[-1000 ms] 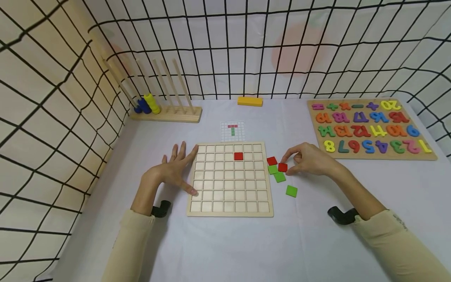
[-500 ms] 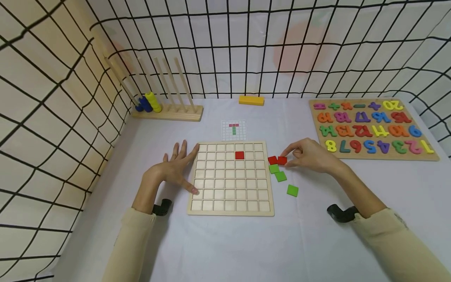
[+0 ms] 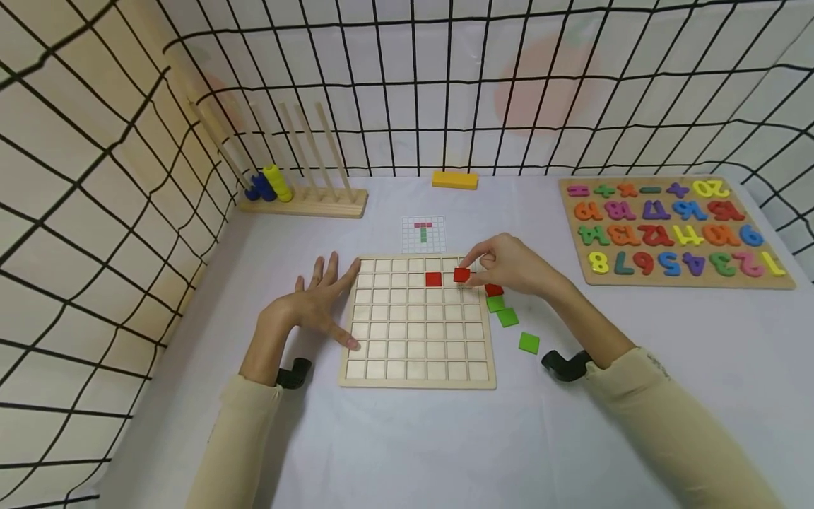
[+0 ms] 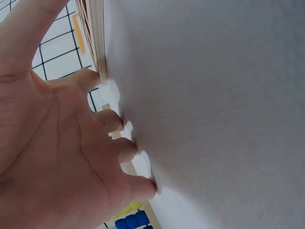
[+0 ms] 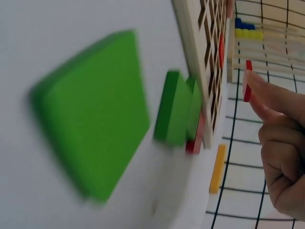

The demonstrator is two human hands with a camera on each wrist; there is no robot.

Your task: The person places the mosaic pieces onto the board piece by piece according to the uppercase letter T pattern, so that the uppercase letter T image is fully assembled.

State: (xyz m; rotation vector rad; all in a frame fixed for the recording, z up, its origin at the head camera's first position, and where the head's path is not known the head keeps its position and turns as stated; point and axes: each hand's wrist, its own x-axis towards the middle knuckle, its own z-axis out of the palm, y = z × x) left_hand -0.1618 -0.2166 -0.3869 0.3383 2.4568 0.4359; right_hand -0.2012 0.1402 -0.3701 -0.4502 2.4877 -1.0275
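Observation:
My right hand (image 3: 509,264) pinches a red square tile (image 3: 461,275) between thumb and index finger, over the upper right of the wooden grid board (image 3: 407,382). In the right wrist view that tile (image 5: 247,81) is raised above the board. Another red tile (image 3: 433,279) lies in a cell to its left. My left hand (image 3: 311,304) spreads its fingers at the board's left side, thumb and index fingertip touching the edge. Beside the board's right edge lie a third red tile (image 3: 494,290), partly hidden by the right hand, and several green tiles (image 3: 507,317).
Behind the board lies a small pattern card (image 3: 423,235) showing a red and green T. A peg stand (image 3: 331,203) with blue and yellow beads is back left, a yellow block (image 3: 454,180) at the back. A number puzzle board (image 3: 687,281) sits right; black netting (image 3: 407,85) encloses the table.
My right hand has picked up a red tile from beside the other loose tiles and moved it left over the board. The left hand stays at the board's edge.

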